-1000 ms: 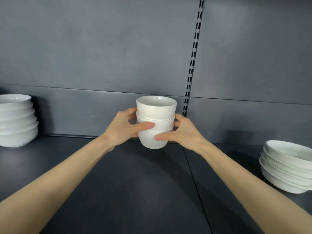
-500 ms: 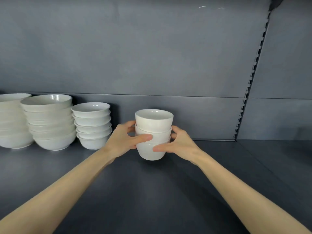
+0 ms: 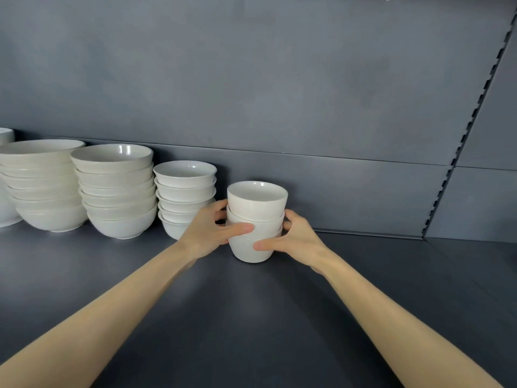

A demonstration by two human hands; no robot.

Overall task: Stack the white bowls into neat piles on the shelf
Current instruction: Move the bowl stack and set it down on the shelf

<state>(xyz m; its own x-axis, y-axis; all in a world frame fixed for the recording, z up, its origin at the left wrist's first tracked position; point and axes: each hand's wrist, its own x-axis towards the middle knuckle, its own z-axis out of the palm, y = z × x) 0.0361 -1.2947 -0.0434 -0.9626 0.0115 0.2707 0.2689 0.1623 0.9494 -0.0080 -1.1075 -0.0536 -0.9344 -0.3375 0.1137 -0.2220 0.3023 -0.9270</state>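
My left thumb (image 3: 242, 228) lies flat across the front of the middle bowl and my right thumb (image 3: 261, 245) presses the lowest one a little further down. The other fingers of both hands curl round the back, where I see only a few tips near the rims. So the left hand (image 3: 208, 232) and the right hand (image 3: 298, 240) grip the small stack (image 3: 256, 201) between them from either side. The stack is three deep and upright, held towards the back of the shelf (image 3: 251, 326), just to the right of the neighbouring pile (image 3: 184, 189) of similar small bowls, with my left knuckles in the narrow gap between the two. Whether its foot is down on the shelf or a hair above it I cannot tell from here. The danger, as I judge it, is that gap: if I slide further left, my knuckles or the stack's wall may knock the neighbouring pile, which stands several bowls high and could shift towards the wider pile (image 3: 117, 191) beside it. Letting go unevenly could also tip the top bowl, since it sits high in the one below rather than deeply nested. The bowls themselves are plain glossy white, steep-sided and cup-like with a narrow base. They look smooth, likely slippery under bare fingers, and hard enough to chip if they clack together.
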